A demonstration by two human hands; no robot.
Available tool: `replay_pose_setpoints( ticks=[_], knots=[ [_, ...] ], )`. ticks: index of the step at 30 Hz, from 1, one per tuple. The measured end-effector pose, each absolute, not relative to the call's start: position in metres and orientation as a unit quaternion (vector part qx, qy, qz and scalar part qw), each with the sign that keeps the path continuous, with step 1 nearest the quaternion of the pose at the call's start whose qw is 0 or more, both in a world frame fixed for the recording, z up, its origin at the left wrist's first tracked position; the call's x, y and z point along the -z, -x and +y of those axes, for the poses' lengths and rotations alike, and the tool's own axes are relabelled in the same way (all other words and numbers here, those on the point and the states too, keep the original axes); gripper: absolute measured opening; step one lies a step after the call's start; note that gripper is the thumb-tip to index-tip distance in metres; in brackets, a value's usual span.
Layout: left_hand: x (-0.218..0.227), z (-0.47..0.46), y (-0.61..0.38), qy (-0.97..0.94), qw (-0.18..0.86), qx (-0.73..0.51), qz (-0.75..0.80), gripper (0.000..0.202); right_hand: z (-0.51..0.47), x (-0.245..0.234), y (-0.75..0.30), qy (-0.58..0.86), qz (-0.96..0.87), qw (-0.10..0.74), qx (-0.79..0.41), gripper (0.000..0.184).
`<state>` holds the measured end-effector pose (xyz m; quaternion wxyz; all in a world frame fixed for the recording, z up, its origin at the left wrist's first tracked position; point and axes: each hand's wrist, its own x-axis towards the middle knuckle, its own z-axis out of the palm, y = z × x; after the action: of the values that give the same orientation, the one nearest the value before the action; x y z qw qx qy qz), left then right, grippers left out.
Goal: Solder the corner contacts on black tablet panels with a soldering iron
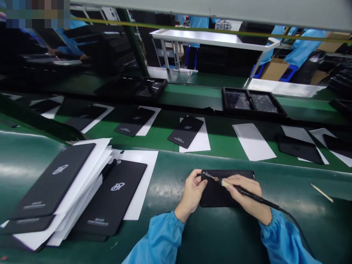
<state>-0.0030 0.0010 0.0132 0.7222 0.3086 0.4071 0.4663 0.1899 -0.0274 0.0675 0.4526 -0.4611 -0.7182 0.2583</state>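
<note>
A black tablet back cover lies flat on the green bench in front of me. My left hand presses on its left edge with curled fingers, steadying it. My right hand is closed round a pen-like corded tool with a pale collar. The tool's metal tip touches the cover's top left corner. Both my sleeves are blue.
A stack of black covers and white sheets lies at the left. More covers on white sheets ride the green conveyor beyond. Black trays sit farther back. A thin stick lies at right. Blue-clad people work behind.
</note>
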Motion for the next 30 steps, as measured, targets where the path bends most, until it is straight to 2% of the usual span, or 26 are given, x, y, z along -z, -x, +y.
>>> replay_pose_setpoints(
  ticks=[7,16,30],
  knots=[
    [-0.012,0.001,0.004,-0.31,0.724,-0.464,0.406,0.03,-0.028,-0.062,-0.188,0.456,-0.726,0.449,-0.254,0.015],
    [-0.011,0.002,0.002,-0.303,0.721,-0.474,0.404,0.029,-0.046,-0.057,-0.184,0.502,-0.693,0.498,-0.143,0.016],
    [-0.011,0.001,0.001,-0.306,0.717,-0.476,0.407,0.029,-0.046,-0.053,-0.175,0.522,-0.683,0.487,-0.154,0.015]
  ],
)
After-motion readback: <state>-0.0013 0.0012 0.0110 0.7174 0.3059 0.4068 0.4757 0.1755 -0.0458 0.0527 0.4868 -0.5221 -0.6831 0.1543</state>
